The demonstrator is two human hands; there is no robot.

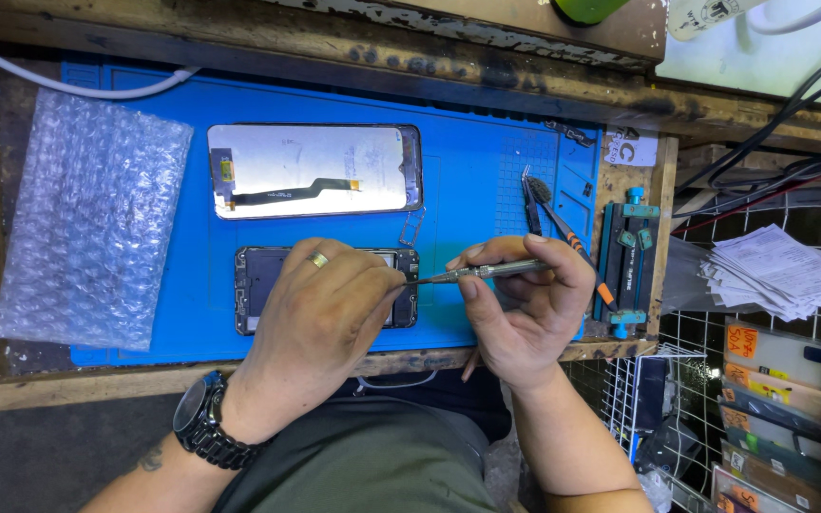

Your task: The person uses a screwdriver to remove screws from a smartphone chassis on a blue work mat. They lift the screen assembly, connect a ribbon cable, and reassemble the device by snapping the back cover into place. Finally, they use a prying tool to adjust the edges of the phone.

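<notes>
Right hand clenched around slim metal screwdriver, tip at black phone frame. Left hand, ringed, pressing down flat on that frame. Beneath, smooth blue rubber mat; above, glossy detached screen; leftward, crinkled bubble wrap on worn wooden tabletop.

Bright, even light falls from above; the detached screen panel just beyond the hands glares pale white; soft shadows sit under both hands on the blue mat; focus is sharp centrally; counter edges bow slightly outward from lens distortion.
</notes>
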